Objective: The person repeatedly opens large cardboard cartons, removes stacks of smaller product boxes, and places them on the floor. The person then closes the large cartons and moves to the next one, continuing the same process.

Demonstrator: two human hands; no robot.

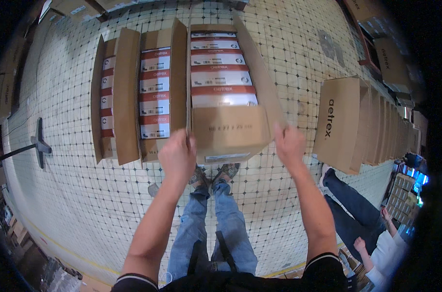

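Note:
Right in front of me is an open cardboard carton (230, 141), its long side flaps raised. A row of white and red shoe boxes (220, 78) fills it, and a short flap lies over the near end. My left hand (177, 155) is closed on the near end of its left flap. At the opposite side, my right hand (290, 146) closes on the near corner of the right flap, slightly blurred. To the left stand two more open cartons, a middle one (178, 82) and a far-left one (128, 97), both holding similar shoe boxes.
Several flattened or folded cartons (340, 125) lean in a row on the right. Beyond them a person (362, 224) sits or crouches. A black stand leg (41, 143) rests on the tiled floor (65, 97) at left. Stacked cartons (75, 9) line the far edge.

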